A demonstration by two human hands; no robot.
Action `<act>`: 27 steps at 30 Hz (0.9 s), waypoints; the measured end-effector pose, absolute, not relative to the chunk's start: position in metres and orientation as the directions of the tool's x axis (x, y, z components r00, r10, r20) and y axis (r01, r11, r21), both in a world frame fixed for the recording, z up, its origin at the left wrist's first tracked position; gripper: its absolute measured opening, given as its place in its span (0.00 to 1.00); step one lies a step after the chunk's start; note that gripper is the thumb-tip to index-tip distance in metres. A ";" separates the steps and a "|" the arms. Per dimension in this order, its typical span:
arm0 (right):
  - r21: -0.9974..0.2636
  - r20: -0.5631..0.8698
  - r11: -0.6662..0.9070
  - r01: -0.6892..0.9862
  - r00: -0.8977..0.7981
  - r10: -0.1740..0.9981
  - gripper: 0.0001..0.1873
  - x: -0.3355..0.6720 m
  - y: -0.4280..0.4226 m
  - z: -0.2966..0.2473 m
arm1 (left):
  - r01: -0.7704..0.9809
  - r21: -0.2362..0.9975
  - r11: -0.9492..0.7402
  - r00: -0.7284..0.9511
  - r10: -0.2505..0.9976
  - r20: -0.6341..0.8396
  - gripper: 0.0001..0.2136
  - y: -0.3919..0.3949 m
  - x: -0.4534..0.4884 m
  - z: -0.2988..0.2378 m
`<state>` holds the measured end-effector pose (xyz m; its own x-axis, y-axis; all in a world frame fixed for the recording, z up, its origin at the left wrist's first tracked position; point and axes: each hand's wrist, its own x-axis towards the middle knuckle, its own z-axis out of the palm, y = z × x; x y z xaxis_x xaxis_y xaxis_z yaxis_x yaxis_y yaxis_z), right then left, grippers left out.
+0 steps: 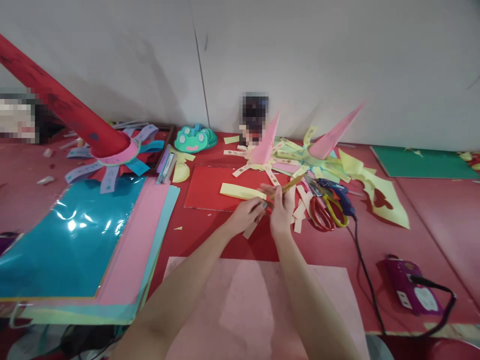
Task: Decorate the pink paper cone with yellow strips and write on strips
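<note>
My left hand (245, 215) and my right hand (282, 210) meet above the red table (210, 235), fingers pinched together on a thin yellow paper strip (291, 185) that sticks out up and to the right. A small dark thing sits between the fingers; I cannot make it out. A longer yellow strip (240, 191) lies on a red sheet (206, 187) just behind my left hand. Loose pale strips (300, 210) lie by my right hand.
Scissors (325, 212) and a blue glue gun (339, 195) with its cord lie right of my hands. Pink paper cones (267, 142) with strip fringes stand behind. Blue and pink sheets (75, 245) lie left, a pink sheet (255, 300) near me, a purple device (410, 292) right.
</note>
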<state>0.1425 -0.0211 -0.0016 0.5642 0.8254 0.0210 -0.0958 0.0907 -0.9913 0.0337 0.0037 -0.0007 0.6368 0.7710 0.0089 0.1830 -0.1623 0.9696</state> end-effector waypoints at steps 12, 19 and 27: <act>-0.990 0.121 0.142 0.017 0.626 0.771 0.21 0.155 -0.022 0.005 | 0.176 0.982 -0.075 0.246 0.969 0.030 0.11 0.023 0.023 -0.009; -0.985 0.076 0.156 -0.078 0.615 0.785 0.17 0.158 -0.021 0.004 | 0.243 0.967 -0.081 0.270 0.963 0.013 0.09 0.022 0.026 -0.007; -0.967 0.008 0.160 -0.200 0.600 0.800 0.16 0.160 -0.019 0.002 | 0.239 0.964 -0.121 0.309 0.950 0.043 0.08 0.021 0.026 -0.006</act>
<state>0.1603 -0.0188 0.0015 0.6001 0.7999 0.0084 -0.1997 0.1599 -0.9667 0.0255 0.0215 -0.0064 0.3089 0.9501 0.0426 0.2387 -0.1208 0.9635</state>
